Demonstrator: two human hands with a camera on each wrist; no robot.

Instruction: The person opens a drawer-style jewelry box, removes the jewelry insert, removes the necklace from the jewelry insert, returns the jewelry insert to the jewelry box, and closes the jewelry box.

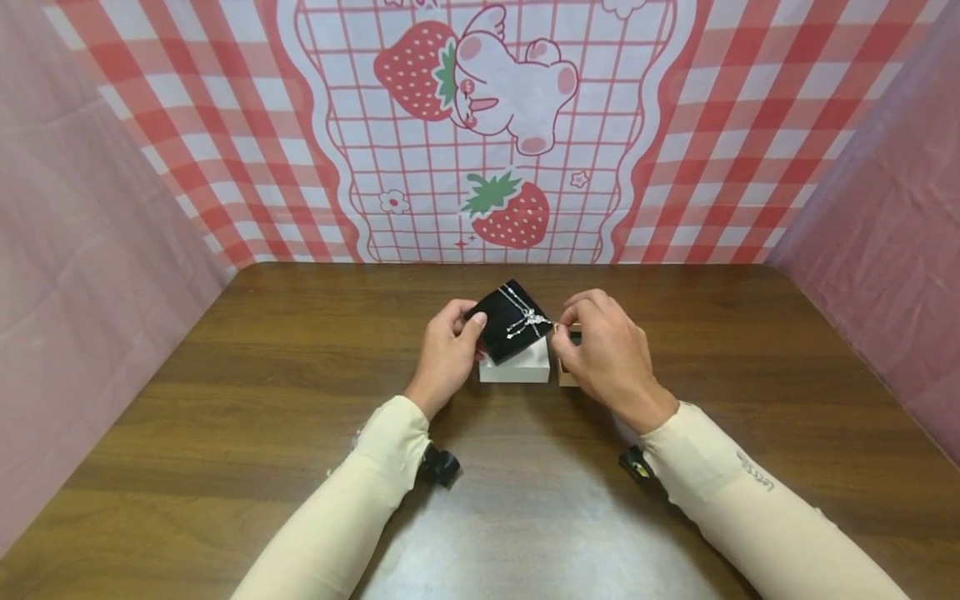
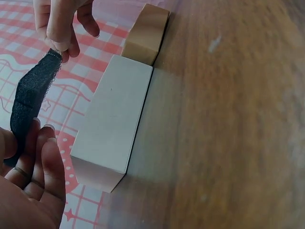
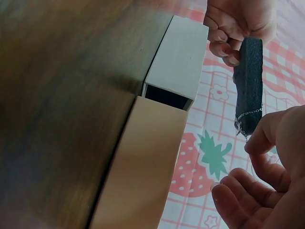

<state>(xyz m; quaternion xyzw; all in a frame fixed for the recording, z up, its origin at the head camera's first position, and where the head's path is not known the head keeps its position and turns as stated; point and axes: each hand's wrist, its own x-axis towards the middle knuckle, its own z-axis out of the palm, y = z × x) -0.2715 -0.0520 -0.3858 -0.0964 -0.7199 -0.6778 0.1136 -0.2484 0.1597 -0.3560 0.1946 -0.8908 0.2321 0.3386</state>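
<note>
My left hand (image 1: 446, 346) grips a black foam pad (image 1: 495, 336) by its left corner, tilted above a white box (image 1: 516, 368). Across the pad lies a silver chain necklace (image 1: 531, 317) with a bow-like ornament. Thumb and forefinger of my right hand (image 1: 609, 348) pinch the chain's end at the pad's right corner. In the right wrist view the chain (image 3: 249, 113) wraps the lower end of the pad (image 3: 249, 71). A brown box (image 1: 567, 373), partly hidden by the right hand, stands beside the white one.
Both boxes stand on a brown wooden table (image 1: 300, 400). A checked cloth with strawberry prints (image 1: 517, 212) hangs behind it, and pink curtains (image 1: 885, 208) flank both sides. In the right wrist view the white box (image 3: 180, 57) shows a dark opening toward the brown box (image 3: 143, 157).
</note>
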